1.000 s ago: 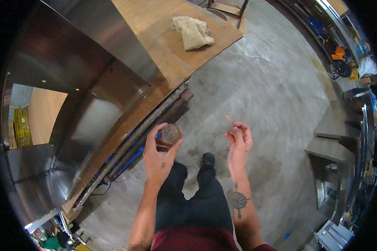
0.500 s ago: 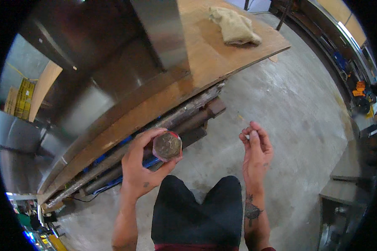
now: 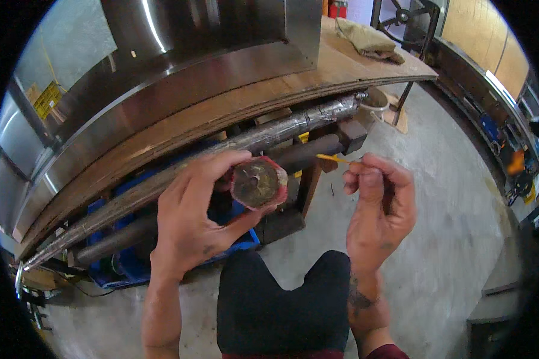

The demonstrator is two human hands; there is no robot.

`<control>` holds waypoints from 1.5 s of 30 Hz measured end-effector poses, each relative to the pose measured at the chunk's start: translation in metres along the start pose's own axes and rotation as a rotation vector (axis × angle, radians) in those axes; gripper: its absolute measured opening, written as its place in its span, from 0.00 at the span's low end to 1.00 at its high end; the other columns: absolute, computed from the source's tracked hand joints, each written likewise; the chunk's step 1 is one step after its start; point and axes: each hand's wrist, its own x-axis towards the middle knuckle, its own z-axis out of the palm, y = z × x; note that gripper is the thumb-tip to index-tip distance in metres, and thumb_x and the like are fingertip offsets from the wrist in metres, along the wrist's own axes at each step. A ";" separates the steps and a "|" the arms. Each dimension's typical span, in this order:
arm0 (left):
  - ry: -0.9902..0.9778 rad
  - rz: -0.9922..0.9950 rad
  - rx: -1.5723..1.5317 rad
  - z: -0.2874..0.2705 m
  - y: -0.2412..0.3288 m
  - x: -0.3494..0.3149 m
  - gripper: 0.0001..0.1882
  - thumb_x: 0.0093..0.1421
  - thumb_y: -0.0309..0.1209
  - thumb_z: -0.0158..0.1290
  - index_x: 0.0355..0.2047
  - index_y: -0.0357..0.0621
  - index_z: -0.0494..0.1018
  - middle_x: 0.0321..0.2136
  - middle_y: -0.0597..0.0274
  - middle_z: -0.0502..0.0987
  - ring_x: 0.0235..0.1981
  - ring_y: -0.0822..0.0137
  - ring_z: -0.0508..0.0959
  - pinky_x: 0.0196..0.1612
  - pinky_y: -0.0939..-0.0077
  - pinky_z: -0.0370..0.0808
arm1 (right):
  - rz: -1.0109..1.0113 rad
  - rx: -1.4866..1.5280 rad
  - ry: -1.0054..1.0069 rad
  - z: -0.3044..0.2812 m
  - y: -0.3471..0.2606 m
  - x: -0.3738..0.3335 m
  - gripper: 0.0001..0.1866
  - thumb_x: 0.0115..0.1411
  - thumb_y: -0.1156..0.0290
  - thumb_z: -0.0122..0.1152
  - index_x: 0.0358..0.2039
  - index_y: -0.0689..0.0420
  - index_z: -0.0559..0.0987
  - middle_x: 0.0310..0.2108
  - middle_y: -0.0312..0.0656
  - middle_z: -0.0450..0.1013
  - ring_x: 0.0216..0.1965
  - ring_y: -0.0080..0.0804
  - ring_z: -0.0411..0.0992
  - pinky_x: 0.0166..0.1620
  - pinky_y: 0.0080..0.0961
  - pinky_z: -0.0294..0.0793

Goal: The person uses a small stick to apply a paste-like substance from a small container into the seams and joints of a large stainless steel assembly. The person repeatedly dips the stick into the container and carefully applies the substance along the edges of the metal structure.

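My left hand (image 3: 188,221) is wrapped round a small, roughly cylindrical container (image 3: 256,183) with a reddish-pink side. Its round end, dark and smeared, faces up toward me; whether this is a lid or the contents I cannot tell. Between the thumb and fingers of my right hand (image 3: 380,209) is a thin yellow stick (image 3: 332,158). It points left toward the container, apart from it. Both hands are above my lap, in front of the workbench edge.
A wooden benchtop (image 3: 365,70) carries a large shiny sheet-metal piece (image 3: 233,75) and a beige cloth (image 3: 368,40). Below it run a foil-wrapped pipe (image 3: 293,122) and a blue crate (image 3: 245,240). A bucket (image 3: 374,102) stands by the bench's right end.
The yellow stick now shows plainly in my right hand, which has moved up. My left hand has brought the container slightly up and to the right. The view has tilted up toward the bench.
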 end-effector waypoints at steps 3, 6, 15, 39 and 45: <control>0.023 0.057 0.072 0.003 0.001 0.001 0.40 0.48 0.37 0.85 0.60 0.48 0.81 0.52 0.55 0.88 0.53 0.51 0.89 0.58 0.59 0.84 | -0.030 0.103 0.008 0.020 -0.007 -0.006 0.07 0.73 0.79 0.73 0.49 0.64 0.86 0.45 0.43 0.82 0.43 0.27 0.82 0.46 0.24 0.83; 0.041 0.073 0.080 0.006 -0.004 -0.001 0.38 0.49 0.39 0.85 0.60 0.50 0.80 0.51 0.54 0.88 0.51 0.50 0.89 0.55 0.58 0.85 | -0.269 -0.261 -0.164 0.018 -0.009 -0.001 0.09 0.70 0.81 0.75 0.49 0.62 0.87 0.47 0.45 0.81 0.41 0.29 0.81 0.45 0.24 0.82; 0.073 0.153 0.109 0.002 0.003 0.002 0.35 0.53 0.36 0.80 0.60 0.50 0.79 0.47 0.57 0.88 0.47 0.52 0.88 0.49 0.60 0.85 | -0.504 -0.612 -0.320 0.033 -0.017 0.011 0.12 0.64 0.78 0.78 0.47 0.56 0.89 0.44 0.42 0.76 0.43 0.46 0.73 0.45 0.41 0.75; 0.070 0.028 0.097 0.002 0.007 0.002 0.38 0.50 0.41 0.84 0.59 0.47 0.81 0.51 0.54 0.89 0.50 0.51 0.89 0.55 0.59 0.86 | -0.266 -0.180 -0.028 0.026 0.002 0.046 0.06 0.76 0.80 0.68 0.50 0.65 0.81 0.39 0.39 0.81 0.42 0.22 0.78 0.47 0.24 0.79; 0.078 0.040 0.069 0.005 0.009 0.006 0.38 0.49 0.40 0.85 0.59 0.48 0.82 0.50 0.54 0.89 0.46 0.52 0.89 0.52 0.61 0.86 | -0.382 -0.328 0.120 0.027 0.065 0.109 0.07 0.78 0.73 0.67 0.49 0.64 0.80 0.38 0.44 0.82 0.39 0.31 0.81 0.46 0.30 0.80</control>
